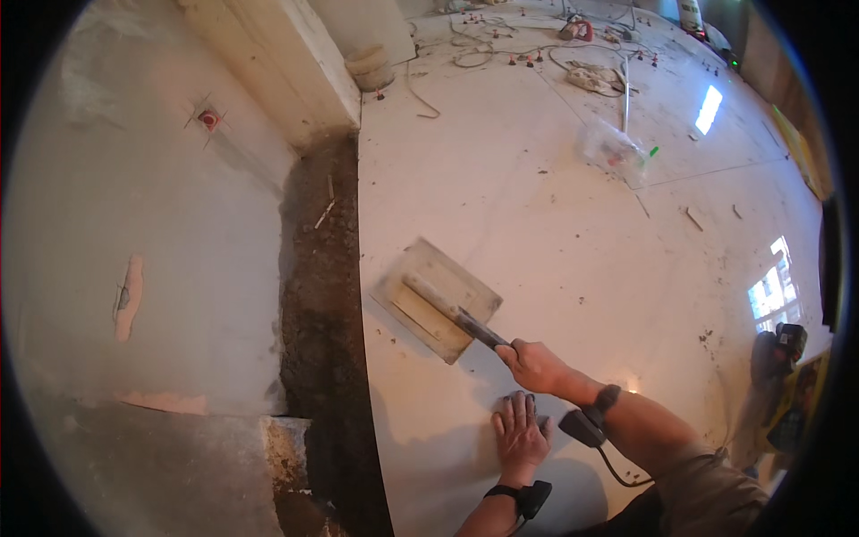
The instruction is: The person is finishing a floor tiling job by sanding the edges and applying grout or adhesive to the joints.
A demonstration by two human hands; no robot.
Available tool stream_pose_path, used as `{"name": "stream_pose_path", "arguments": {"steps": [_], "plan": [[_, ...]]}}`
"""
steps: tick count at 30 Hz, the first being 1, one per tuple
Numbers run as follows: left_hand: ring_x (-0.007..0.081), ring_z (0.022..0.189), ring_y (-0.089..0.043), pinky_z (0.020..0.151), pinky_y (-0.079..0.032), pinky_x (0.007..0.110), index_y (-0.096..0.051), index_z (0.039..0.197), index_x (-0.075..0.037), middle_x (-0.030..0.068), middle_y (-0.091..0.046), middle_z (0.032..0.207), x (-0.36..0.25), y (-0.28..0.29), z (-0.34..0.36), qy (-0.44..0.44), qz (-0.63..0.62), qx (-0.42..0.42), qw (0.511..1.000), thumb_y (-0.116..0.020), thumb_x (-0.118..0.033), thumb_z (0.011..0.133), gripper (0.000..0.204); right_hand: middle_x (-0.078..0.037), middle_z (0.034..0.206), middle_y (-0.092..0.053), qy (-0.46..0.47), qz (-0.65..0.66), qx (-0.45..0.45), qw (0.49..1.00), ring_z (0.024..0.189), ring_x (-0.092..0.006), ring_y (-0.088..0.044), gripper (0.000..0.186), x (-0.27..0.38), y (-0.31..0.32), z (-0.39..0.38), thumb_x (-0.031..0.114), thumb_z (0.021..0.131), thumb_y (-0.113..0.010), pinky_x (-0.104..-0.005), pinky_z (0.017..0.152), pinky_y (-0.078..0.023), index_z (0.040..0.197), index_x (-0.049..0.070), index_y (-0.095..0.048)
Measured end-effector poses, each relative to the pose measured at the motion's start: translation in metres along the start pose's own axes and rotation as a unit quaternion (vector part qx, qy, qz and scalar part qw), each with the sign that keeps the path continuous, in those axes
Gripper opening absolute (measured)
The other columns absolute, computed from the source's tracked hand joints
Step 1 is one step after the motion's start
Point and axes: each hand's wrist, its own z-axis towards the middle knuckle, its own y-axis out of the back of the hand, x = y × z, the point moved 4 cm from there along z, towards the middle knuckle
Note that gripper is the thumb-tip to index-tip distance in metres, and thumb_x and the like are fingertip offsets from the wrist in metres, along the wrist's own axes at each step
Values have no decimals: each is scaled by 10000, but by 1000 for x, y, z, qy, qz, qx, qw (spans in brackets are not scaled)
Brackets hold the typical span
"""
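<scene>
Pale, glossy floor over centre and right of the frame, seam line at upper right, bits of debris scattered about. Dark, rough strip left of centre, running down along the floor's left edge. Grey-white surface at left, with red round fitting at upper left. Beige pillar at top left of centre, bucket just beside it.

Flat paddle at centre, rectangular plate slanted, long handle pointing to lower right. Plate just right of the dark strip; cannot tell if touching the floor. Right hand below and right of centre, fingers clamped on the handle's end. Left hand at lower centre, just below the right, laid palm down on the floor, fingers nearly straight, slightly apart, nothing held. Black strapped device on each wrist.

Clear plastic bag at upper right, loose cables along the top. Dark tool at right edge, partly in shadow. Window reflections on the floor above it.
</scene>
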Motion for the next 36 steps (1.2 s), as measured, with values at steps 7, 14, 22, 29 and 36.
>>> {"name": "stream_pose_path", "arguments": {"steps": [7, 14, 22, 29, 36], "plan": [[396, 1351, -384, 1124, -250, 555, -499, 1343, 23, 168, -438, 1452, -6, 1, 2, -2, -21, -15, 1000, -617, -302, 812, 633, -339, 827, -628, -70, -57, 77, 993, 789, -530, -600, 543, -37, -16, 21, 407, 1012, -470, -525, 701, -492, 854, -86, -634], [397, 1352, -374, 1113, -262, 552, -517, 1315, 16, 160, -451, 1428, -1, -1, -1, -10, 9, -15, 1000, -625, -349, 810, 632, -339, 765, -618, -24, -29, -26, 999, 759, -505, -620, 562, -24, -3, -7, 402, 1023, -457, -517, 686, -499, 842, -96, -646], [404, 1312, -407, 1088, -286, 543, -563, 1258, 11, 177, -512, 1357, -5, 2, -1, -16, 17, -53, 998, -640, -402, 817, 610, -342, 781, -622, -87, 13, -49, 995, 720, -480, -639, 570, -59, 43, -28, 411, 1034, -419, -497, 651, -507, 872, -96, -624], [404, 1307, -410, 1101, -285, 526, -556, 1247, 35, 193, -505, 1359, 3, 0, 0, -4, 34, -59, 998, -683, -322, 781, 601, -318, 794, -642, -296, 105, 2, 950, 734, -512, -611, 517, -69, 86, -55, 403, 1028, -438, -518, 655, -481, 909, -81, -577], [400, 1329, -378, 1112, -266, 515, -541, 1297, 13, 176, -479, 1405, -12, 9, -10, -43, 50, -80, 995, -616, -369, 902, 555, -244, 720, -621, -192, 11, -204, 960, 642, -379, -626, 578, -171, 76, -138, 473, 1030, -379, -487, 616, -496, 910, -59, -573]]}}
